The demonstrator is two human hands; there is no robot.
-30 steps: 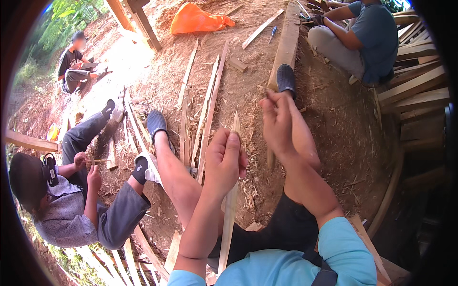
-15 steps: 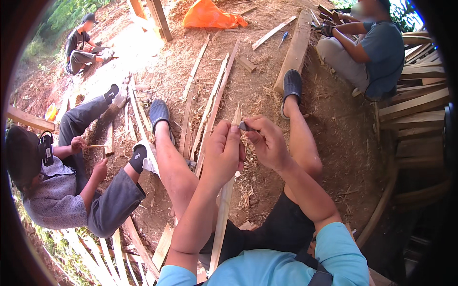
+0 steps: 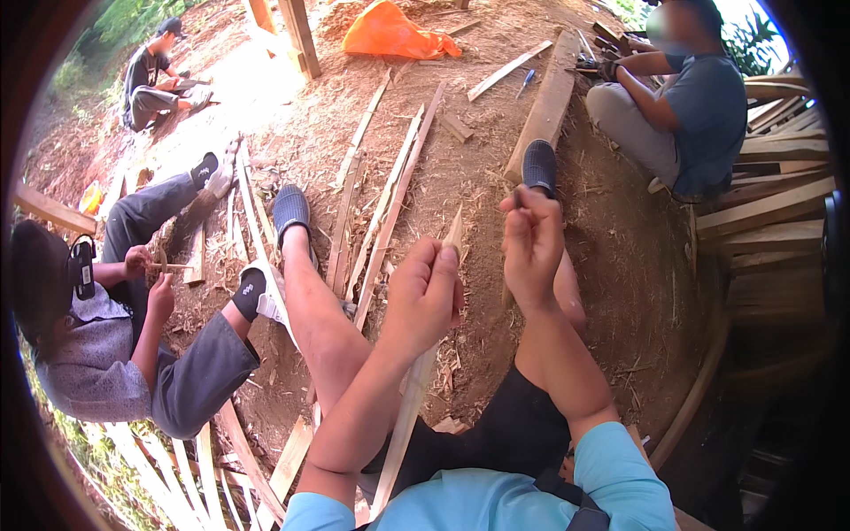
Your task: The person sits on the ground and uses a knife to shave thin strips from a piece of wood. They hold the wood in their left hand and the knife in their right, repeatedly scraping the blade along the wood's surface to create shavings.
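Note:
My left hand (image 3: 423, 296) is closed around a long, pale wooden stick (image 3: 409, 420), whose pointed tip stands up past my thumb. The stick's lower end runs down between my thighs toward my blue shirt. To the right and apart from the tip, my right hand (image 3: 533, 248) is raised with bent fingers. A small dark piece (image 3: 518, 201) shows at its fingertips, too blurred to tell its kind.
Wood strips (image 3: 403, 190) and shavings lie on the dirt ahead, beside a thick plank (image 3: 547, 97) and a blue-handled tool (image 3: 526, 82). A person (image 3: 106, 327) sits close at left, working a thin stick. Another person (image 3: 699, 115) sits far right beside stacked timber (image 3: 770, 195).
My right hand has moved away from the stick's tip, to the right and farther out, with the dark piece. My left hand still grips the stick, now slightly lower in view.

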